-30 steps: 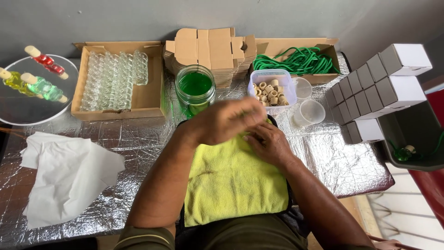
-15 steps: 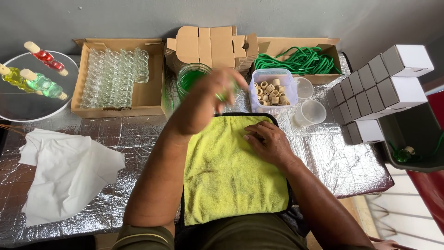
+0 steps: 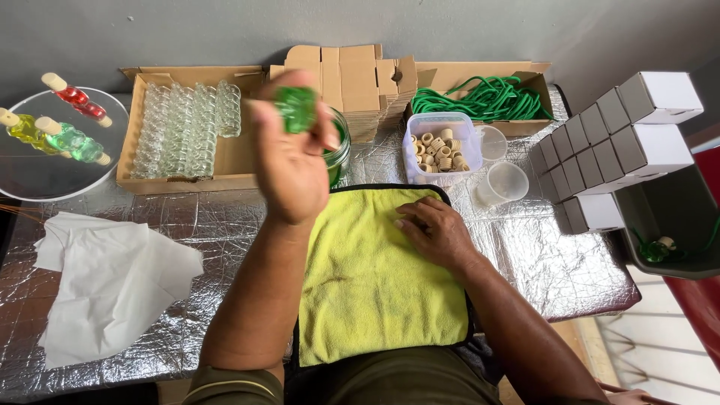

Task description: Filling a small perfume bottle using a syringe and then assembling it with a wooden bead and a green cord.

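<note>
Left hand (image 3: pixel 294 161) raised above the table's far middle, fingertips pinching a small green bottle (image 3: pixel 297 109), blurred, its neck and stopper impossible to make out. Behind that hand, a glass jar of green liquid (image 3: pixel 337 146), mostly hidden, only its right rim and side showing. Right hand (image 3: pixel 435 232) lying palm down on the yellow cloth (image 3: pixel 375 292), fingers loosely spread and flat, holding nothing. Cloth spread at the table's near middle over a dark mat, near edge cut off by the lap. Foil-covered table (image 3: pixel 225 225) crinkled and shiny throughout. At the far left corner, a round glass plate (image 3: pixel 45 180), cut off by the picture's edge, carrying filled bottles in red (image 3: pixel 75 96), yellow and pale green. Just beside it, a cardboard box of empty clear bottles (image 3: pixel 187 127) in rows. Along the far edge, a stack of flat cardboard cartons (image 3: pixel 352 75), then a box of green cord (image 3: pixel 484 94). In front of the cord, a clear tub of wooden stoppers (image 3: pixel 439 146) and two clear plastic cups (image 3: pixel 506 180). At the right edge, stacked white boxes (image 3: pixel 622 142); beyond them a dark bin (image 3: pixel 667 217), partly out of view, with something green inside, too small to tell. White paper (image 3: pixel 112 277) crumpled at the near left corner.
</note>
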